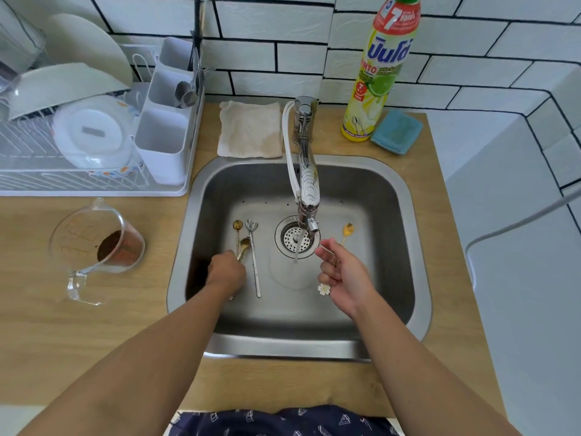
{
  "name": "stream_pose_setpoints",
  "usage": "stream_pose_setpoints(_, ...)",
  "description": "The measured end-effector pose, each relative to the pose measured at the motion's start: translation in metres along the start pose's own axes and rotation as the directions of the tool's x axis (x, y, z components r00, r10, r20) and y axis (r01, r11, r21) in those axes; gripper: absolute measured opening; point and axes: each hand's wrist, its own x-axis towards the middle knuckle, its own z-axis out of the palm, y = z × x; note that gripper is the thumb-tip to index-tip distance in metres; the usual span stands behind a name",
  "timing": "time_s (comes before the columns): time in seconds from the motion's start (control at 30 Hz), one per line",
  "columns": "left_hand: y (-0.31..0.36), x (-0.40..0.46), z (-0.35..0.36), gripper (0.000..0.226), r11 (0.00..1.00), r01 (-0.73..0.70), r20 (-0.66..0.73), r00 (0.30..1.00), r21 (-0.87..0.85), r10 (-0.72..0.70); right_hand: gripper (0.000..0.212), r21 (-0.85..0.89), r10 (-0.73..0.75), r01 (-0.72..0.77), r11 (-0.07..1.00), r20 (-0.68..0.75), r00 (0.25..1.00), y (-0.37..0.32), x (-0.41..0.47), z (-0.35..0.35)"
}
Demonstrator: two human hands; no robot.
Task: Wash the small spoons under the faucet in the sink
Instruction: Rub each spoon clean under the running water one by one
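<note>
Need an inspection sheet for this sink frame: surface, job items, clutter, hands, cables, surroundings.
Surface: steel sink set in a wooden counter; faucet running a thin stream over the drain.
Job's things: gold spoon with flower end in the right hand; two gold spoons and a silver stirrer on the sink floor.
Clutter: measuring jug with brown residue, cloth, detergent bottle, blue sponge.
Hands: left hand reaches onto the gold spoons, grip hidden; right hand pinches its spoon's handle.
Cables: white hose beside the faucet; grey cable at right.
Surroundings: dish rack with plates, tiled wall.
</note>
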Motion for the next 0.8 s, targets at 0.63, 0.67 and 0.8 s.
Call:
stream_pose_setpoints(0.63, 0.044, -0.085, -0.026, 0.017, 0.71, -0.313, 0.189, 0.825, -0.63, 0.532, 0.026, -0.36, -0.149, 0.127, 0.924, -0.035, 0.988, 0.015, -0.002, 0.032)
stream_pose_setpoints(0.67, 0.045, -0.087, -0.025, 0.017, 0.704, -0.339, 0.161, 0.826, -0.624, 0.54, 0.03, -0.363, -0.159, 0.139, 0.921, -0.026, 0.987, 0.015, -0.001, 0.034)
stream_pose_setpoints(0.8, 0.044, -0.086, -0.025, 0.018, 0.712, -0.415, 0.072, 0.836, -0.566, 0.545, 0.034, -0.429, -0.193, 0.163, 0.888, -0.026, 0.981, 0.009, 0.001, 0.04)
